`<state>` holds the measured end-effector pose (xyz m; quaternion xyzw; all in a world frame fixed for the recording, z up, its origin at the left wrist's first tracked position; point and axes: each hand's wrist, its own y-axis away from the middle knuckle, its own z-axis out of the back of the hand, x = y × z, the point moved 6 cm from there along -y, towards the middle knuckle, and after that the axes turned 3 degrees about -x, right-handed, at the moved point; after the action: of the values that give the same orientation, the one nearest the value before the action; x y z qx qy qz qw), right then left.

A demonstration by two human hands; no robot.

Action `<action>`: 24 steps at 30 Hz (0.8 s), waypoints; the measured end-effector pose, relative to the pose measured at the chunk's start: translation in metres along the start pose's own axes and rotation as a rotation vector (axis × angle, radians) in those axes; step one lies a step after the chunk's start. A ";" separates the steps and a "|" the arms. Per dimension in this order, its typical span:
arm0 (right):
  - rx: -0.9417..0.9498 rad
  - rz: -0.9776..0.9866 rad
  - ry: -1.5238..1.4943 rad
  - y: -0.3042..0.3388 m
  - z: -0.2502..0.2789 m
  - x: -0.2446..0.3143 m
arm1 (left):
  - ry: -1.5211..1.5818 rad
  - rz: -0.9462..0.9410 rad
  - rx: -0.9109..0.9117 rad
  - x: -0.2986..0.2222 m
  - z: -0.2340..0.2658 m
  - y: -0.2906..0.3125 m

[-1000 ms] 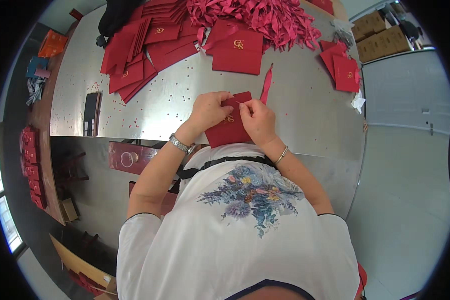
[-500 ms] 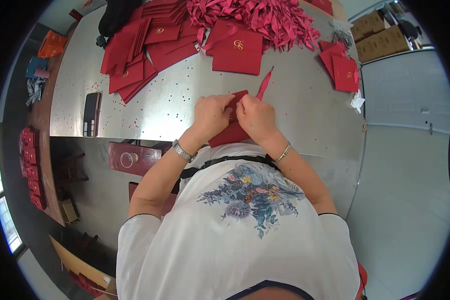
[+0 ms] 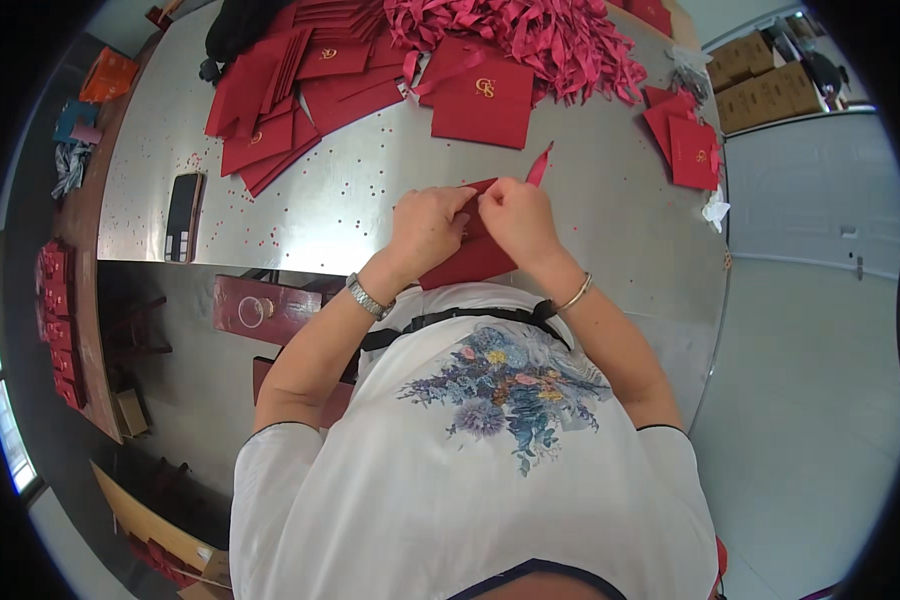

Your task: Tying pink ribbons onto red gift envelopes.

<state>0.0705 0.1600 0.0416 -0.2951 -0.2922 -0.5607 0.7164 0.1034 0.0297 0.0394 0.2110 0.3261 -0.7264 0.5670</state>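
Observation:
A flat red paper gift bag lies at the table's near edge, close against my waist. My left hand is closed on its upper part, thumb and fingers pinching near the top edge. Beside it, my right hand is curled into a pinch at the same edge. A pink-red ribbon sticks out beyond the right fist, its pointed end toward the far side. The part of the ribbon inside the fingers is hidden, as is much of the bag's top.
More red bags and a fanned stack lie ahead, by a heap of ribbons. Finished-looking bags with ribbon sit at right. A phone rests on the metal table at left, among small red dots.
My right hand has shifted slightly right and turned a little. Less of the ribbon shows beyond it. The left hand stays pinched on the bag, which lies slightly farther right.

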 end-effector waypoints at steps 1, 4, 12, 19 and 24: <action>-0.028 0.153 0.197 0.006 0.001 0.017 | 0.007 0.017 0.018 -0.001 -0.002 0.000; -0.033 0.387 0.485 0.017 -0.007 0.033 | 0.034 0.056 0.032 -0.003 -0.001 0.000; -0.182 0.102 -0.271 0.037 0.004 -0.009 | 0.146 0.299 0.185 0.022 -0.001 0.002; -0.100 -0.040 -0.383 0.037 -0.005 -0.014 | 0.204 0.387 0.227 0.033 -0.006 0.001; -0.150 0.094 -0.111 0.031 0.000 0.008 | 0.276 0.375 0.219 0.036 -0.010 0.000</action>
<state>0.1027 0.1607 0.0444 -0.3921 -0.2745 -0.5295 0.7004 0.0934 0.0123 0.0079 0.4251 0.2750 -0.6040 0.6155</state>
